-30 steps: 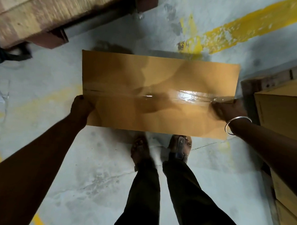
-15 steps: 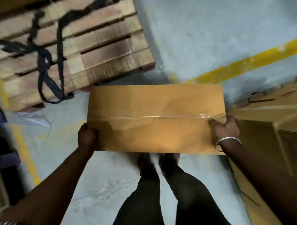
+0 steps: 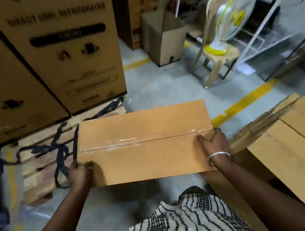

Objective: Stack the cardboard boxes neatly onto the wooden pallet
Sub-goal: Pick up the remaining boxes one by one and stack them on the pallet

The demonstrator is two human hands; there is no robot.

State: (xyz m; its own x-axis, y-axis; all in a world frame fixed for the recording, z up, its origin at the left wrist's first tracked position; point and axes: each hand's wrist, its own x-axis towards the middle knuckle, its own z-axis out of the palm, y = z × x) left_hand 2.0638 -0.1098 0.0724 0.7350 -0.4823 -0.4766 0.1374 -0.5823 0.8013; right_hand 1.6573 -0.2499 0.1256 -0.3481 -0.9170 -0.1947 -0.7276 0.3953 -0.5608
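Beside the wooden pallet [image 3: 45, 155], left hand [image 3: 80, 175] and right hand [image 3: 215, 145] grip the cardboard box [image 3: 143, 143]

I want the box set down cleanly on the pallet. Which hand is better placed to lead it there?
Left. The left hand grips the taped brown cardboard box at the end nearest the slatted wooden pallet; the right hand holds the far end.

A grey concrete floor [image 3: 160, 84] crossed by a yellow painted line [image 3: 244, 102], with a beige plastic chair [image 3: 220, 58] holding a table fan [image 3: 229, 22] beside plastic sheeting [image 3: 269, 33].
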